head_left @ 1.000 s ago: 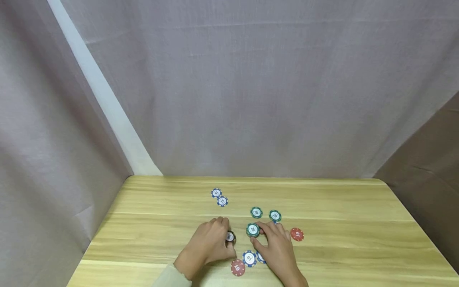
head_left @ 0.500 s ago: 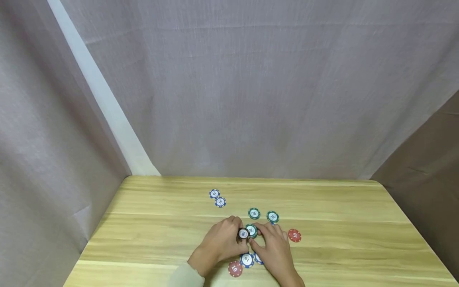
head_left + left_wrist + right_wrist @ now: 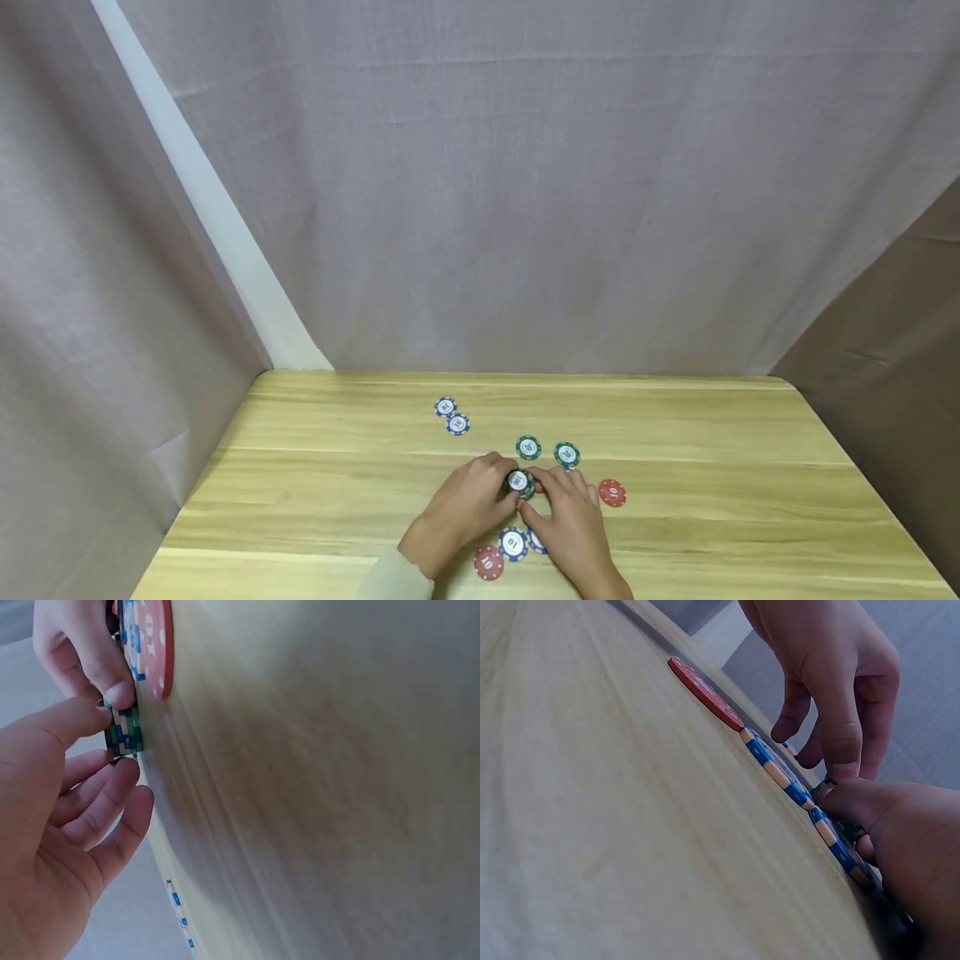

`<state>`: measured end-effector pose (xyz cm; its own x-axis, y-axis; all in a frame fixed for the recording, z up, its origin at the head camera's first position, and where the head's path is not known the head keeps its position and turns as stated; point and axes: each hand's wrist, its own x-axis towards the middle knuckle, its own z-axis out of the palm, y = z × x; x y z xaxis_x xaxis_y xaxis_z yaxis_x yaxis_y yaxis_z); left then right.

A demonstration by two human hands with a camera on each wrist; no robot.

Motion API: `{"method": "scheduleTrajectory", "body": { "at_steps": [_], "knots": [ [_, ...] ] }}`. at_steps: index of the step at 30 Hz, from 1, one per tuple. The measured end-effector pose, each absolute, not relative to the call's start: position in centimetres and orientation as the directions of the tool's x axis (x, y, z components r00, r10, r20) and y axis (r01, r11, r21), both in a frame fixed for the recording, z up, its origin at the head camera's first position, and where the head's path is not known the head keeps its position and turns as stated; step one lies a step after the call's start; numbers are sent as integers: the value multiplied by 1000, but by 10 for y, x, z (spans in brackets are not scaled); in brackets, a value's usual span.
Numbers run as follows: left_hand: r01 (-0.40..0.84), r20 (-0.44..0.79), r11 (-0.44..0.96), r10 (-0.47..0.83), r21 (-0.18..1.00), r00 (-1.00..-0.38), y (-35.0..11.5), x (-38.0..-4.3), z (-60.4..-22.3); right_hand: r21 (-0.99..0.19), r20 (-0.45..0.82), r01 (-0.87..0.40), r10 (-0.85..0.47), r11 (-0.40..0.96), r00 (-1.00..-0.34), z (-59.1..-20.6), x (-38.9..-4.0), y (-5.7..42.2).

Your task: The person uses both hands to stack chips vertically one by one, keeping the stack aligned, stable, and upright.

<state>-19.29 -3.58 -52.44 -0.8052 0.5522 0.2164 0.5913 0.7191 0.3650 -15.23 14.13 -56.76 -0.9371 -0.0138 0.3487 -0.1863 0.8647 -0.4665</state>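
Note:
My left hand (image 3: 467, 502) pinches a black poker chip (image 3: 517, 480) between thumb and fingers, right over a stack of green poker chips (image 3: 126, 735). From the other side, my right hand (image 3: 572, 523) steadies that green stack with thumb and index finger. The left wrist view shows the stack's striped edges, with the thumbs of both hands meeting at its near side. A blue-and-white chip (image 3: 513, 543) marked 10 lies just below the hands. Another blue chip (image 3: 536, 542) is partly hidden under my right hand.
A red chip (image 3: 489, 563) lies at the front, and another red chip (image 3: 612, 492) to the right. Farther back are two green chips, a left one (image 3: 528, 447) and a right one (image 3: 567, 454). Two blue chips (image 3: 458, 424) touch near the back of the wooden table (image 3: 315, 483).
My left hand has moved right, bringing the black chip from beside the green stack to over its top. The right hand has stayed at the stack. The view has shifted slightly.

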Motion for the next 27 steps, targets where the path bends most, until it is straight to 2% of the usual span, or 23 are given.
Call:
{"method": "scheduleTrajectory", "body": {
  "at_steps": [5,15,27],
  "knots": [
    [593,206,711,560,378,-803,-36,-188,-523,-460,324,-175,-19,871,-946,-569,-151,140],
    [616,229,717,572,328,-788,-33,-186,-517,-455,330,-177,-20,873,-944,-565,-153,141],
    [599,189,704,575,382,-796,-36,-186,-517,-454,353,-193,-23,870,-935,-566,-153,142]
  ]
}}
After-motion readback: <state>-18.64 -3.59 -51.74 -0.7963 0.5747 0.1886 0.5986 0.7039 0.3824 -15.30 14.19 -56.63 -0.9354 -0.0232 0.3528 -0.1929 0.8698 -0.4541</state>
